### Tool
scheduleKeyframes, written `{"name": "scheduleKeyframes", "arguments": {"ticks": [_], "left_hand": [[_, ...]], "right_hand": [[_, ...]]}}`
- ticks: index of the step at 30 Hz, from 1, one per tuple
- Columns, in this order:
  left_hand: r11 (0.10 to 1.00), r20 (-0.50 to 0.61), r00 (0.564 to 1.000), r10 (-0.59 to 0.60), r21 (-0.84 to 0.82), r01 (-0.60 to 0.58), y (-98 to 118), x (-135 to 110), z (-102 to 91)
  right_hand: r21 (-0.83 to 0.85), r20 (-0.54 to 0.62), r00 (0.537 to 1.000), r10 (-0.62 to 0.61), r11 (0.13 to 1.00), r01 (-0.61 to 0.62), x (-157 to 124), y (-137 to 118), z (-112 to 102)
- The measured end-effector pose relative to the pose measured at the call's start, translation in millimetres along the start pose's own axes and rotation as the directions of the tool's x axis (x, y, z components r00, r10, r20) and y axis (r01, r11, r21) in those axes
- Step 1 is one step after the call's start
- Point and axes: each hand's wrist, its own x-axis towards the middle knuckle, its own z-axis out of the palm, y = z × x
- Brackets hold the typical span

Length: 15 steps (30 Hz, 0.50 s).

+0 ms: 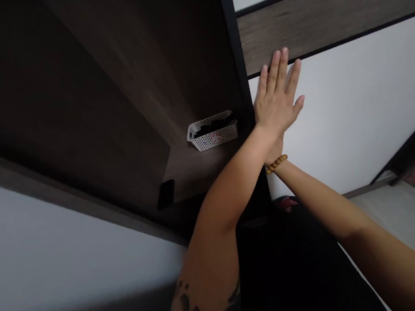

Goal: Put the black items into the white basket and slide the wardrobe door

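Observation:
My left hand (276, 101) lies flat, fingers spread, on the white panel of a wardrobe door (355, 102), close to its dark vertical edge. Its fingertips reach onto the door's wood-grain band (326, 8). Below it is my right hand (276, 149), with a beaded bracelet (277, 164) at the wrist. Most of that hand, including its fingers, is hidden behind my left wrist, beside the door's dark edge (236, 42). I cannot see whether it grips the edge.
Left of the door edge is the dark wood interior of the wardrobe (134, 83). A white perforated basket (218, 138) with dark contents sits inside. A small black rectangular object (165, 194) is nearby. Pale floor (399, 215) shows at the lower right, a light wall (49, 241) at the left.

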Motion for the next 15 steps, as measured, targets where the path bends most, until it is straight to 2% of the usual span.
{"name": "scheduleKeyframes", "arguments": {"ticks": [2,5,8,10,12,15], "left_hand": [[0.998,-0.010,1.000,-0.027,0.050,0.028,-11,-7,0.6],[0.990,-0.012,0.999,-0.033,0.133,0.035,-22,-21,-13.1],[0.990,-0.007,1.000,-0.007,0.140,0.008,-30,-34,-34.2],[0.992,-0.004,1.000,0.014,0.125,-0.013,-36,-43,-45.9],[0.991,-0.004,1.000,0.014,0.130,-0.013,-43,-51,-53.8],[0.986,-0.006,1.000,-0.016,0.167,0.017,-47,-63,-62.1]], "right_hand": [[-0.088,-0.006,1.000,-0.027,0.996,0.026,-13,-8,0],[-0.062,0.014,0.983,-0.180,0.982,0.181,-27,-14,-9],[0.060,-0.020,0.934,-0.356,0.932,0.356,-35,-14,-30],[0.106,-0.077,0.894,-0.442,0.887,0.449,-41,-7,-52],[0.068,-0.155,0.884,-0.440,0.888,0.454,-45,12,-80],[-0.025,-0.276,0.918,-0.284,0.957,0.289,-44,62,-129]]}}
